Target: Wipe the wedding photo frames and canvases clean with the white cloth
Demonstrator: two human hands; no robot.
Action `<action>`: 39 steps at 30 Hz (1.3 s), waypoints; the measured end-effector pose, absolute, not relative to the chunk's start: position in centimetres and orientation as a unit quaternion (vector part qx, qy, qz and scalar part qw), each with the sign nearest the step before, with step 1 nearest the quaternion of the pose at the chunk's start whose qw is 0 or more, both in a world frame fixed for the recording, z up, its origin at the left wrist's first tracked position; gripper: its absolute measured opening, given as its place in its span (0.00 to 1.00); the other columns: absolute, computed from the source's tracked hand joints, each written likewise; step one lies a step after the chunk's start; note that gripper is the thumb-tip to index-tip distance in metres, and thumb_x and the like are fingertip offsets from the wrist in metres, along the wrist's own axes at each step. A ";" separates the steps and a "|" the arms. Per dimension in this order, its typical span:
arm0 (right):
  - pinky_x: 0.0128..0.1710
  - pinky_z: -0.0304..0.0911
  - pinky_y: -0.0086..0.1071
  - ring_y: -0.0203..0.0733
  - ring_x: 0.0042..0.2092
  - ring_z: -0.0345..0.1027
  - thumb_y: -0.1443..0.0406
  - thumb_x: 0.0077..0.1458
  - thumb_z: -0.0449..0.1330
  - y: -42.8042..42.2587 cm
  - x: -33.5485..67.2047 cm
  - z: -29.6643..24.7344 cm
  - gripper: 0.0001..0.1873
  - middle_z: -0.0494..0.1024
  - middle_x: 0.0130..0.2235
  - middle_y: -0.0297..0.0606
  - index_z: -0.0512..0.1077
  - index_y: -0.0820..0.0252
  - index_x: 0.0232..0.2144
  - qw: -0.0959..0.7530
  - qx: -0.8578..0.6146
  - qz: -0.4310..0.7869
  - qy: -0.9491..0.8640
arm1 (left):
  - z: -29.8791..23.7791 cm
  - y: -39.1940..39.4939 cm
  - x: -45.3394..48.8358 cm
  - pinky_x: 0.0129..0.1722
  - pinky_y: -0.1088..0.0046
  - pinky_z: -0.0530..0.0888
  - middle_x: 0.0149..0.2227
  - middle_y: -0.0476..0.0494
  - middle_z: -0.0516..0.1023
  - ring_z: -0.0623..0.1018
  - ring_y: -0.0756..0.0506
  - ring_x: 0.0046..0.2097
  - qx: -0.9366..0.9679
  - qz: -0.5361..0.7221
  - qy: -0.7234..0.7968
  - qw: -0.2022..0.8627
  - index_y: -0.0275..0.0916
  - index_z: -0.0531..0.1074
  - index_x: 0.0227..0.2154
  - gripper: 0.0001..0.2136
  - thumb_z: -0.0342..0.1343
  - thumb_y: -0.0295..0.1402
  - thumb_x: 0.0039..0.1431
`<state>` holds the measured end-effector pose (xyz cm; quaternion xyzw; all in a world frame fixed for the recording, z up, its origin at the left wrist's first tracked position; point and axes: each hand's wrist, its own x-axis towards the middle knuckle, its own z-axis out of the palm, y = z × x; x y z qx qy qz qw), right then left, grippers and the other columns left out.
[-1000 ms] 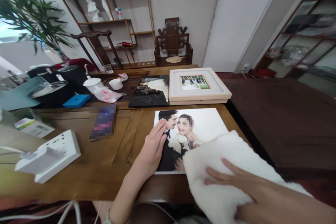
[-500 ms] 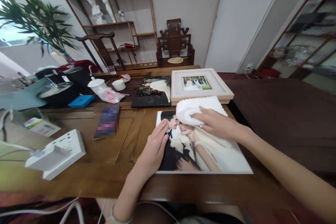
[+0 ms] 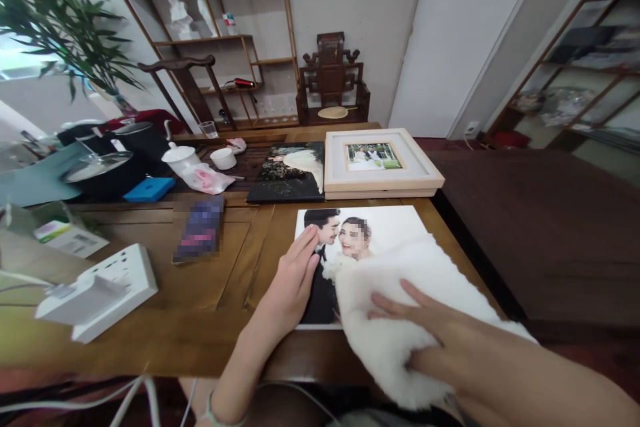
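A large photo print of a couple lies flat near the table's front edge. My left hand rests on its left side, fingers stretched out and close together. Under my right hand is a fluffy white cloth, gripped with the fingers pressed into it. The cloth covers the print's lower right part and hangs past its front edge. Behind the print stand a pale wooden picture frame with a smaller photo and a dark photo panel.
At left on the wooden table are a white power strip, a blue box, a dark blue and pink item, a black pot and a white teapot. A dark brown surface lies at right.
My right hand has drawn the cloth from the print's top toward me and to the right, uncovering the upper part. The cloth is spread wider. My left hand stays put.
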<state>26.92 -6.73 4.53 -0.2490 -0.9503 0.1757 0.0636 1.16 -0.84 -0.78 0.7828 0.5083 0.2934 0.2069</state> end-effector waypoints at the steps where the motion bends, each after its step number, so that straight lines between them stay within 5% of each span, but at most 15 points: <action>1: 0.64 0.44 0.47 0.47 0.63 0.51 0.80 0.40 0.51 -7.2 27.0 4.3 0.23 0.74 0.52 0.42 0.75 0.59 0.36 0.064 -0.243 0.180 -0.951 | -0.7 -0.8 1.2 0.65 0.59 0.55 0.64 0.36 0.59 0.58 0.44 0.66 0.783 0.294 0.508 0.206 0.33 0.60 0.59 0.21 0.38 0.33 0.67; 7: 0.57 0.58 0.41 0.49 0.61 0.58 0.81 0.37 0.50 -5.5 27.0 6.3 0.28 0.67 0.59 0.37 0.73 0.56 0.39 0.056 -0.287 0.194 -0.936 | -0.7 -0.8 1.2 0.65 0.60 0.54 0.65 0.34 0.58 0.57 0.43 0.66 0.783 0.285 0.512 0.207 0.29 0.60 0.60 0.22 0.38 0.33 0.67; 11: 0.44 0.65 0.39 0.52 0.50 0.69 0.79 0.44 0.50 -1.2 26.0 6.9 0.21 0.78 0.43 0.43 0.73 0.58 0.37 0.061 -0.356 0.179 -0.915 | -0.7 -0.8 1.1 0.65 0.59 0.54 0.65 0.34 0.58 0.57 0.44 0.66 0.782 0.281 0.515 0.210 0.28 0.60 0.59 0.22 0.38 0.33 0.67; 15: 0.34 0.62 0.35 0.49 0.38 0.70 0.74 0.53 0.49 3.5 25.0 5.9 0.14 0.76 0.34 0.41 0.72 0.59 0.36 0.096 -0.365 0.143 -0.915 | -0.7 -0.9 1.1 0.65 0.60 0.54 0.65 0.35 0.58 0.57 0.44 0.66 0.780 0.284 0.515 0.213 0.29 0.59 0.60 0.22 0.38 0.33 0.67; 19: 0.37 0.61 0.36 0.48 0.40 0.69 0.74 0.55 0.47 5.8 24.4 5.0 0.14 0.76 0.37 0.42 0.70 0.59 0.37 0.119 -0.356 0.132 -0.918 | -0.8 -0.9 1.0 0.65 0.60 0.54 0.65 0.36 0.58 0.57 0.45 0.66 0.777 0.287 0.517 0.214 0.32 0.59 0.60 0.21 0.38 0.34 0.67; 23: 0.49 0.61 0.44 0.52 0.54 0.64 0.77 0.48 0.49 3.3 24.4 4.7 0.20 0.76 0.46 0.42 0.71 0.58 0.40 0.117 -0.332 0.134 -0.926 | -1.1 -0.7 1.0 0.65 0.59 0.55 0.64 0.35 0.60 0.58 0.45 0.66 0.780 0.296 0.511 0.207 0.31 0.60 0.59 0.21 0.37 0.33 0.67; 28: 0.63 0.46 0.48 0.47 0.64 0.49 0.79 0.43 0.50 -3.9 25.0 5.3 0.22 0.72 0.55 0.47 0.74 0.61 0.38 0.061 -0.268 0.143 -0.951 | -1.1 -0.6 1.1 0.65 0.59 0.56 0.64 0.34 0.60 0.59 0.44 0.65 0.780 0.301 0.510 0.202 0.30 0.61 0.59 0.21 0.38 0.33 0.67; 32: 0.63 0.48 0.44 0.45 0.61 0.56 0.74 0.51 0.54 -7.7 25.3 6.5 0.13 0.69 0.58 0.37 0.75 0.53 0.28 0.088 -0.242 0.204 -0.945 | -0.9 -0.7 1.1 0.64 0.57 0.56 0.64 0.35 0.59 0.58 0.45 0.65 0.780 0.294 0.511 0.210 0.32 0.60 0.59 0.21 0.38 0.33 0.67; 39: 0.52 0.63 0.39 0.48 0.54 0.66 0.79 0.39 0.50 -4.2 25.7 6.8 0.28 0.75 0.51 0.40 0.73 0.56 0.41 0.073 -0.329 0.213 -0.917 | -0.7 -0.8 1.2 0.65 0.58 0.55 0.64 0.37 0.60 0.58 0.45 0.65 0.776 0.306 0.508 0.213 0.35 0.61 0.59 0.20 0.39 0.33 0.67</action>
